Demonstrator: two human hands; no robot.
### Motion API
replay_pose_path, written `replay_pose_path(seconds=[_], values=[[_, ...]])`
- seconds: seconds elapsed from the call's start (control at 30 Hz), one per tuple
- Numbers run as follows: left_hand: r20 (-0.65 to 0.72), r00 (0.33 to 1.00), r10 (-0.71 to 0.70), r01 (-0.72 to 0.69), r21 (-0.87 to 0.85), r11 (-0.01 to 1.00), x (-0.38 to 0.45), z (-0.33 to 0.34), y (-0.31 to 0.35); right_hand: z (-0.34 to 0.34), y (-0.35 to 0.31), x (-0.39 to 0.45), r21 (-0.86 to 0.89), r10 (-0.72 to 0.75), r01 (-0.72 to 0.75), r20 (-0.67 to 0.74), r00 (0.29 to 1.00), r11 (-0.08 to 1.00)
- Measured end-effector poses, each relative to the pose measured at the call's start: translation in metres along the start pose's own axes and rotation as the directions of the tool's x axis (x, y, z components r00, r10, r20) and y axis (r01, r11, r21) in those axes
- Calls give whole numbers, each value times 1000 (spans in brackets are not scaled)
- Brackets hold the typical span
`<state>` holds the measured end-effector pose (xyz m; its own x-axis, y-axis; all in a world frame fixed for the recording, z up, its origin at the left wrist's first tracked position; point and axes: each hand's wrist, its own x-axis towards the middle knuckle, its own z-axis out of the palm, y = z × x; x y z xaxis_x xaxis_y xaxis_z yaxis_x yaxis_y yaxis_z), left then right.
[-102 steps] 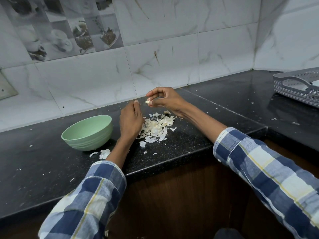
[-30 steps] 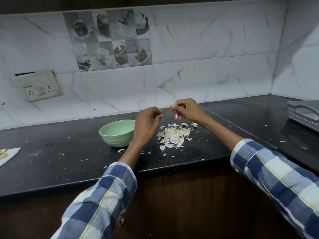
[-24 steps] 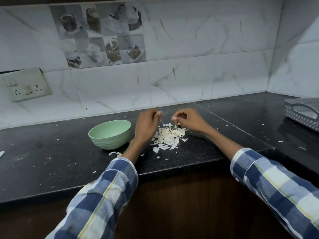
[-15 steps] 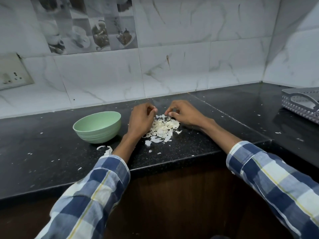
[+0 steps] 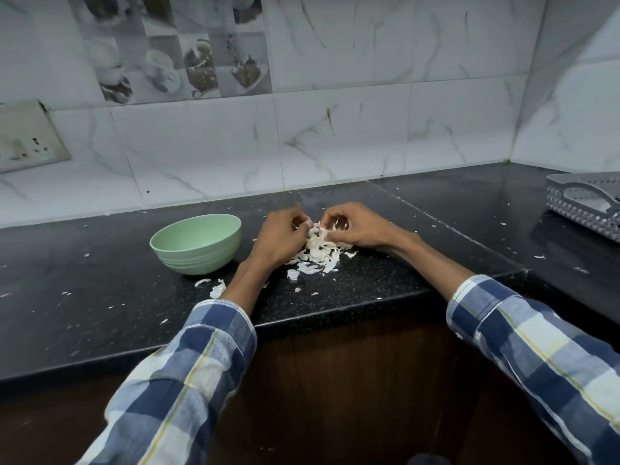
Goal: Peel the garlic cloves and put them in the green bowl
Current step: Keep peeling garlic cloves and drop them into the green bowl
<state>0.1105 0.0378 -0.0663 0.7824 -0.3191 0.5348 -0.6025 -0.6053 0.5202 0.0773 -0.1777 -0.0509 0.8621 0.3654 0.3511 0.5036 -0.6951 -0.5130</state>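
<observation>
Both hands working in the peel pile [image 5: 318,253]: left hand [image 5: 280,238] & right hand [image 5: 355,226] fingers curled, pinching skins. Clove hidden, axis can't tell. Green bowl [image 5: 198,245] sitting upright just left.

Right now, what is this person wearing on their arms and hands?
Both hands, left hand and right hand, are bare: no gloves, rings or watch visible. Each arm wears a long checked shirt sleeve in navy, pale blue and cream with thin yellow lines, cuffs pushed back from the wrists.

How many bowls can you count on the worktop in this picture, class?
1. The green bowl stands on the black worktop, just left of the left hand and the pile of peels. No other bowl is in view.
</observation>
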Motion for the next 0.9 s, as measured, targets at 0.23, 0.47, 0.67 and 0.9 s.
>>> replay_pose_path(seconds=[0.23, 0.47, 0.67, 0.9], values=[[35, 999, 17, -17, -6, 1000, -1, 0, 0, -11, 2, 2, 119, 37, -22, -126, 991, 993], [25, 1000, -8, 5, 124, 992, 1, -4, -9, -10, -2, 0, 152, 87, -61, -174, 981, 987], [102, 990, -99, 83, 147, 986, 3, -2, -10, -6, 4, 2, 62, 42, -30, -212, 976, 998], [104, 992, -74, 62, 112, 992, 1, -2, -8, 2, 9, 5, -8, -1, -1, -225, 974, 1000]])
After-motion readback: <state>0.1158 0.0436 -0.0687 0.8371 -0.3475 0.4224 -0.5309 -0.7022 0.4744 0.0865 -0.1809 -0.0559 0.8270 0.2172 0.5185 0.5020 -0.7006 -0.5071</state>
